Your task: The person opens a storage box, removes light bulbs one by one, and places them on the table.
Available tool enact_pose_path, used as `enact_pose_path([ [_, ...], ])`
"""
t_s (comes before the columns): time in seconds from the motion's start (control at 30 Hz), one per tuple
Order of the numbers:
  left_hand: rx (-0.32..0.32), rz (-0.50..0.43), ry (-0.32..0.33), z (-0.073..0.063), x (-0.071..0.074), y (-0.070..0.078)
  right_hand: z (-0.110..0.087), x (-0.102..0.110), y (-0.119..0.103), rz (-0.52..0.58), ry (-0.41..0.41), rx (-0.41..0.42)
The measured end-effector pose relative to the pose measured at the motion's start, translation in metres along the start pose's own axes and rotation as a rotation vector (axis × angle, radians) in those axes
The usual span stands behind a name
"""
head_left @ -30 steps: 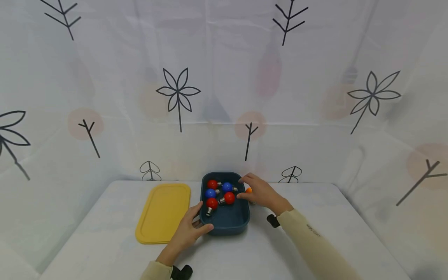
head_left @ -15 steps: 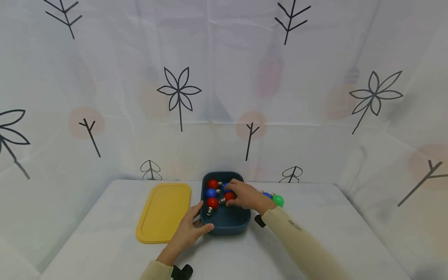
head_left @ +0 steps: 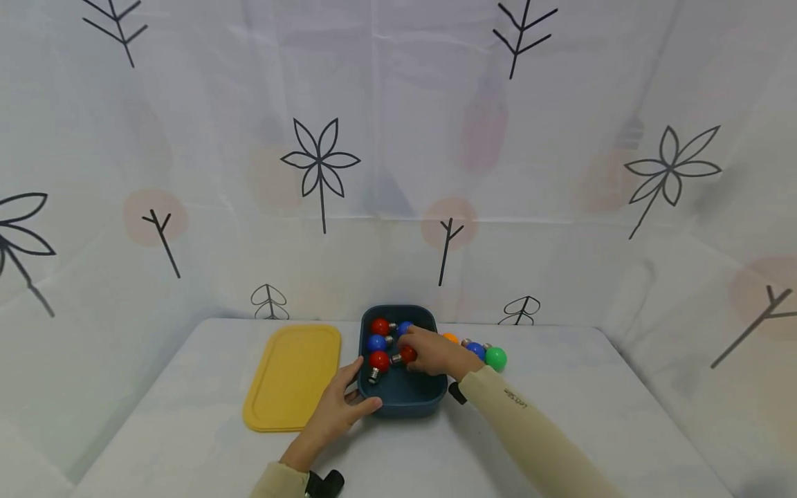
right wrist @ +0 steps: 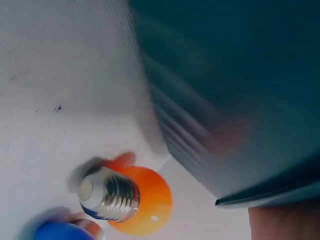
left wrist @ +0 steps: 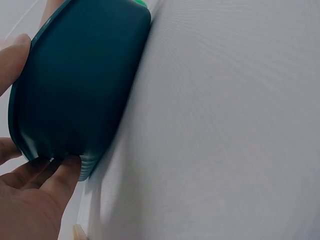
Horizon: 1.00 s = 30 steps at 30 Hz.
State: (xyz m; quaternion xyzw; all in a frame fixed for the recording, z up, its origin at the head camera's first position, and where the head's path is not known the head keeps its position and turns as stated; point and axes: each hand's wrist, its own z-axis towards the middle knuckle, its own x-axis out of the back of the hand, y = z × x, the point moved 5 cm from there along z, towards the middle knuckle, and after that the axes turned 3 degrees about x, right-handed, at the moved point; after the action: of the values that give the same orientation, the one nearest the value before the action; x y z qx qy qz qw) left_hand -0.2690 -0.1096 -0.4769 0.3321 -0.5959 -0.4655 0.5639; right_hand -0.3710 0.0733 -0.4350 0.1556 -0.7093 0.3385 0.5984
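Note:
In the head view a dark blue bin stands on the white table, with several round red and blue light bulbs inside. My left hand holds the bin's near left corner; the left wrist view shows the thumb and fingers spread across the bin wall. My right hand reaches over the right rim, its index finger and thumb around a red light bulb, which they partly hide. A blue bulb lies just beyond those fingers. Neither the right hand's fingers nor that red bulb shows in the right wrist view.
Left of the bin lies a yellow tray-like lid. Right of it are an orange bulb, a blue bulb and a green bulb. A patterned white cloth hangs behind the table.
My right hand has moved left from the bin's right rim into the bin, and its fingers have closed around the red bulb. The left hand has stayed on the corner.

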Motion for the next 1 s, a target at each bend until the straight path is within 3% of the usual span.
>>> enact_pose_path([
  [0.7, -0.004, -0.006, -0.007, -0.002, 0.001, 0.001, -0.004, -0.009, -0.010, 0.026, -0.019, 0.017],
  [1.0, -0.007, -0.009, 0.001, -0.002, 0.001, 0.000, -0.012, 0.002, -0.010, 0.079, 0.016, 0.017],
])
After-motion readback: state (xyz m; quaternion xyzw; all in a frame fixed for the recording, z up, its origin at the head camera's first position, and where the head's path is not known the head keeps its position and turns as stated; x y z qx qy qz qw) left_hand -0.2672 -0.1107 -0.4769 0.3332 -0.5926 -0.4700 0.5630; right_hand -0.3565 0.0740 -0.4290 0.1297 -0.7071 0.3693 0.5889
